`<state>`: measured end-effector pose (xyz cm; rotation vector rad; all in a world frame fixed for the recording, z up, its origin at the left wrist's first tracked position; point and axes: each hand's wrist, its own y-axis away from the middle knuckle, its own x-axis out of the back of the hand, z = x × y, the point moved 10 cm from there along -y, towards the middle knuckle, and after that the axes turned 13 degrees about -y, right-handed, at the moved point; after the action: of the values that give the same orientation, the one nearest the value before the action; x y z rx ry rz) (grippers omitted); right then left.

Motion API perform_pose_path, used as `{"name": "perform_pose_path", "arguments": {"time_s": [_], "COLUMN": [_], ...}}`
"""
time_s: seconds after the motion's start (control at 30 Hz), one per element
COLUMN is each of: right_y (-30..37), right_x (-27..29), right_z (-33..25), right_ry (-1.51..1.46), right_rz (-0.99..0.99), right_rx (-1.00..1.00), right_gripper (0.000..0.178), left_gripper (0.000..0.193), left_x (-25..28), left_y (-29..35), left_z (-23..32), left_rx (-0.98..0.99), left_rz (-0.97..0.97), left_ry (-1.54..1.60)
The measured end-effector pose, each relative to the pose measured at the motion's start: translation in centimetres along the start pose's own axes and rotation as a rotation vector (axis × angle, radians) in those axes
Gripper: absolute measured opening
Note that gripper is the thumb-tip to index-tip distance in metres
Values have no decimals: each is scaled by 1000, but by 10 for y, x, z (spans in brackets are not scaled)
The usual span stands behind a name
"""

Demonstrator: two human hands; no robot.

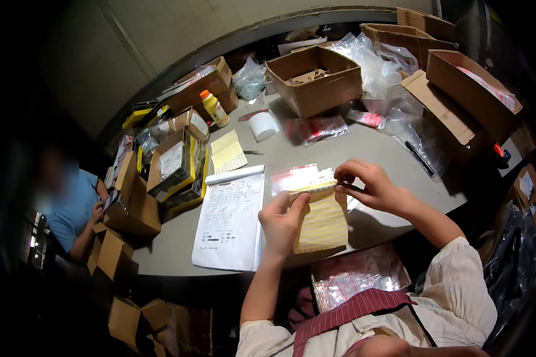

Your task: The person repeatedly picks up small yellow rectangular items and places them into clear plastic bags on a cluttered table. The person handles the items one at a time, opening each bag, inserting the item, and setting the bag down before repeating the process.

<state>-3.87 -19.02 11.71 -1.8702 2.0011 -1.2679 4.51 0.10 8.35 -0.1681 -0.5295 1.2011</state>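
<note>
Both hands are over the near edge of the grey table, holding a yellow sticker backing sheet (pixel 321 225) whose top edge is bent over, showing a strip of small printed labels. My left hand (pixel 281 225) grips its upper left side, thumb pressed on the front. At the top right corner, the closed fingers of my right hand (pixel 368 185) pinch the sheet's edge; whether a single label is between them is too small to see. Clear plastic bags with red print (pixel 295 177) lie just behind the sheet. Left of my left hand rests an open notebook (pixel 229 223) with handwriting.
Behind the notebook lie another yellow label sheet (pixel 227 150), a white roll (pixel 264 125) and a yellow bottle with orange cap (pixel 214 109). An open cardboard box (pixel 315 89) stands at the back. A black pen (pixel 420 158) lies right. Another person (pixel 77 202) is at far left.
</note>
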Motion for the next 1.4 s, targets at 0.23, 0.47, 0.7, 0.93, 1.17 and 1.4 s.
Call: {"name": "perform_pose_path", "arguments": {"time_s": [0.23, 0.47, 0.7, 0.93, 1.17, 1.4], "right_y": [-2, 10, 7, -20, 0, 53], "right_x": [-33, -62, -66, -53, -52, 29], "right_z": [-50, -71, -50, 81, 150, 145], "right_ry": [321, 485, 12, 149, 197, 207], "right_rz": [-96, -180, -389, -728, -697, -464], "right_rx": [144, 255, 46, -450, -646, -1149], "right_gripper": [22, 25, 20, 24, 36, 52], "left_gripper": [19, 16, 22, 26, 24, 22], "left_x": [20, 30, 30, 5, 5, 10], "left_y": [27, 38, 45, 68, 65, 69], "left_z": [24, -18, -48, -90, -105, -93], "left_rx": [-74, 164, 335, 392, 353, 331], "left_rz": [-38, -36, -138, -299, -290, -222], "left_ry": [-264, 3, 238, 249, 192, 159]}}
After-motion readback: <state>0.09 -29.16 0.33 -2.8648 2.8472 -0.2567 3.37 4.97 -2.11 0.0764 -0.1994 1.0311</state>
